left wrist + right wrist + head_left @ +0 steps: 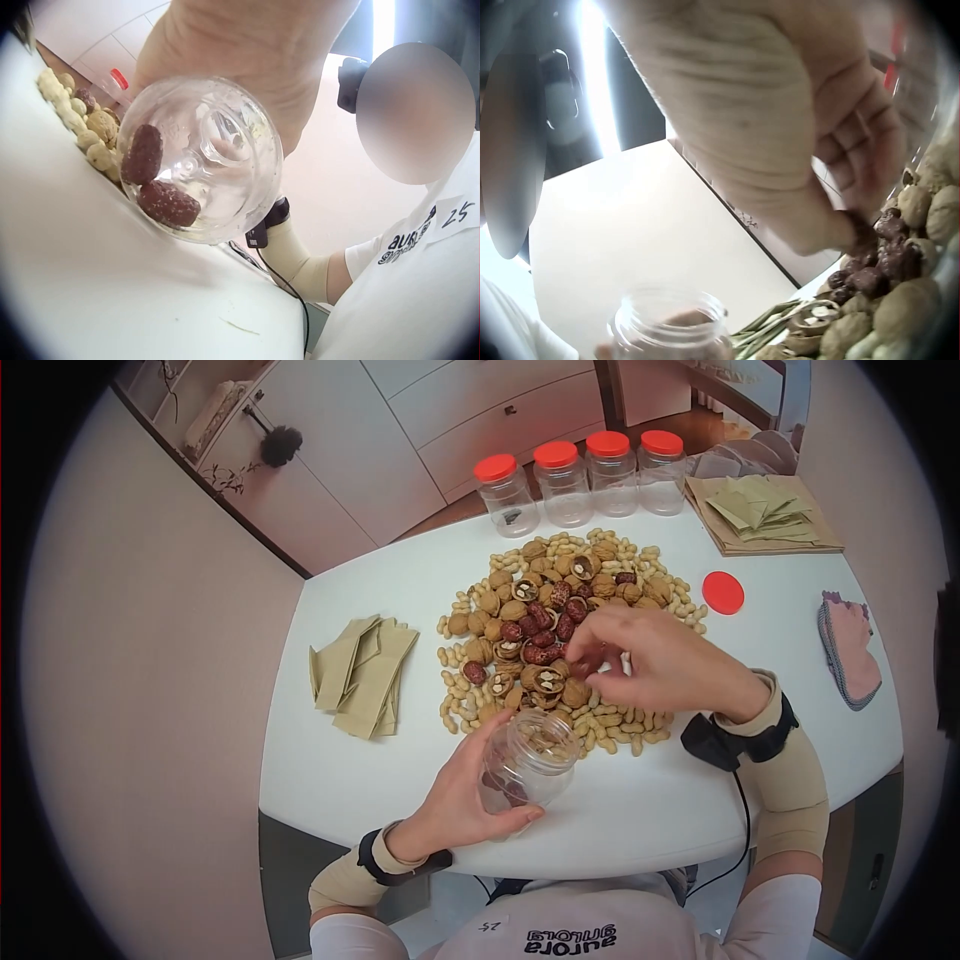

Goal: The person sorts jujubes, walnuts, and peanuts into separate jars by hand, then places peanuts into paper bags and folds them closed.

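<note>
My left hand (452, 798) grips a lidless clear plastic jar (522, 768) near the table's front edge, its mouth tilted toward the nut pile. Two red dates (169, 204) lie against the jar's bottom in the left wrist view. Over the right side of the pile, my right hand (665, 660) reaches in with bent fingers. Between its thumb and fingertips a dark red date (861, 234) is pinched, close over other dates. The heap holds red dates (540, 618) in the middle, walnuts (480, 651), some cracked, and peanuts (636, 722) around the outside.
Several clear jars with red lids (565, 485) stand along the back edge. A loose red lid (723, 593) lies right of the pile, near a pink cloth (852, 650). Folded paper bags (365, 678) lie at left, and more greenish paper pieces (762, 510) at back right.
</note>
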`<control>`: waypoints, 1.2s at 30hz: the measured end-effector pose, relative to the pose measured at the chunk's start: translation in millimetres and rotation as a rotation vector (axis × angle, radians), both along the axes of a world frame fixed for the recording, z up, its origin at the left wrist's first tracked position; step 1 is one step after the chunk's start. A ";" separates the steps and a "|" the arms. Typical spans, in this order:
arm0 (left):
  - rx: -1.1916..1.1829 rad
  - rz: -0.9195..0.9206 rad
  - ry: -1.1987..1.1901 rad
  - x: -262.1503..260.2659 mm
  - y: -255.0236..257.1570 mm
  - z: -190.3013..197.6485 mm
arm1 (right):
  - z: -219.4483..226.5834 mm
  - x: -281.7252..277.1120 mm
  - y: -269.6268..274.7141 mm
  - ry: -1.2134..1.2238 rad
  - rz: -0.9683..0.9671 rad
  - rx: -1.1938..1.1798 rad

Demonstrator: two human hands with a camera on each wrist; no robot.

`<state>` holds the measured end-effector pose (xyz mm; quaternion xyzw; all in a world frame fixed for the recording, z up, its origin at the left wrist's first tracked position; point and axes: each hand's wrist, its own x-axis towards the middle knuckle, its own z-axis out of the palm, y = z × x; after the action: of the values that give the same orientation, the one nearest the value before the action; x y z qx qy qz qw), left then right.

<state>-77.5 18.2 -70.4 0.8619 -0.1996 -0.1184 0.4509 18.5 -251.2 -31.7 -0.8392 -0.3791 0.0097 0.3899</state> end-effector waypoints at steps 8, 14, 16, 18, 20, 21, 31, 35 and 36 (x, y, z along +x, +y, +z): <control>-0.030 0.000 0.012 -1.5 -0.1 -0.3 | -16.3 2.9 9.5 -0.033 0.035 0.153; -0.027 0.012 0.020 -2.7 -0.5 1.6 | -53.0 19.7 4.7 -0.273 -0.180 -0.412; -0.016 0.007 0.012 -3.2 0.6 0.4 | -56.5 19.6 5.1 -0.258 -0.204 -0.421; -0.016 0.009 0.007 -3.5 1.3 -0.8 | -59.9 21.4 5.5 -0.261 -0.219 -0.423; -0.015 0.013 0.001 -3.5 2.5 -2.6 | -61.5 22.8 5.3 -0.263 -0.233 -0.424; -0.007 0.004 -0.025 -3.2 3.3 -4.2 | -62.0 23.3 4.9 -0.268 -0.238 -0.422; -0.020 0.023 -0.044 -5.1 3.0 -5.7 | -16.8 7.7 1.6 -0.224 -0.114 -0.175; -0.019 0.019 -0.045 -5.3 3.2 -5.9 | -11.1 5.6 0.4 -0.190 -0.131 -0.179; -0.018 0.023 -0.039 -5.8 2.9 -5.4 | -18.6 10.8 -0.9 -0.216 -0.168 -0.205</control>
<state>-83.3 21.1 -75.7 0.8621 -0.1996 -0.0948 0.4561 29.3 -252.1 -50.3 -0.8995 -0.3444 -0.0746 0.2584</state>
